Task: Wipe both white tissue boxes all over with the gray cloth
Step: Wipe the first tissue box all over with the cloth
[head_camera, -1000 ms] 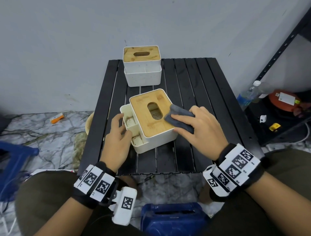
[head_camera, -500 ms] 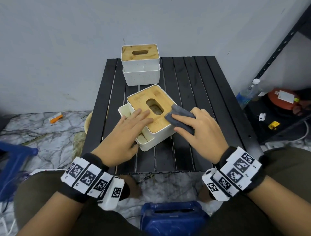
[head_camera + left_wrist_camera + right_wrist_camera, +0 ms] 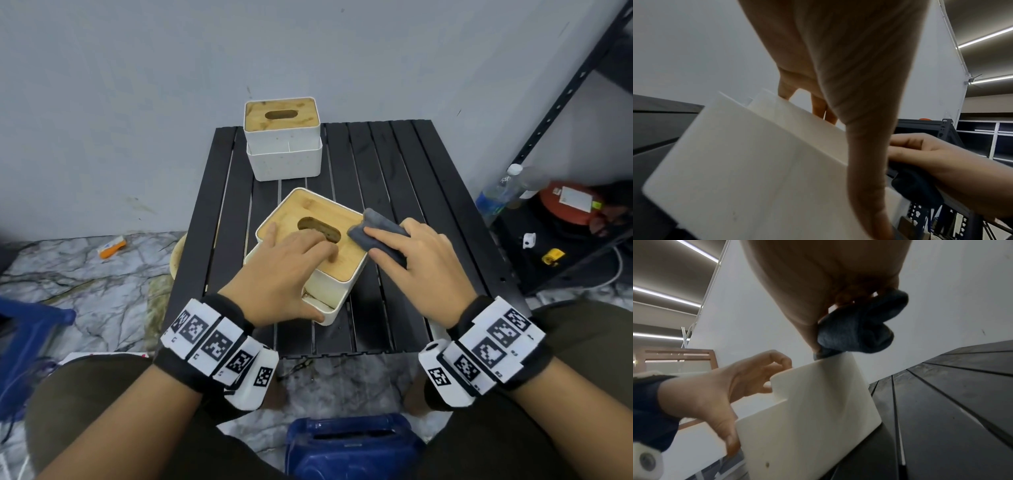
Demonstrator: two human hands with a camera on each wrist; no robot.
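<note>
The near white tissue box (image 3: 337, 291) with a bamboo lid sits turned at an angle in the middle of the black slatted table (image 3: 394, 171). My left hand (image 3: 301, 274) lies over its lid, fingers bent beside the slot and thumb down the near corner, holding it. My right hand (image 3: 394, 246) grips the folded gray cloth (image 3: 376, 222) and presses it against the lid's right edge. In the right wrist view the cloth (image 3: 859, 327) touches the box's top corner (image 3: 818, 410). The second white tissue box (image 3: 282, 154) stands untouched at the table's far edge.
A black metal shelf (image 3: 565, 85) stands to the right, with a plastic bottle (image 3: 496, 195) and a red object (image 3: 568, 202) at its foot. A blue stool (image 3: 349, 445) is between my knees. An orange item (image 3: 111, 247) lies on the marble floor at left.
My left hand left the box's side compartment and came up onto the lid. The box has turned clockwise. The right hand and cloth stayed at the lid's right edge.
</note>
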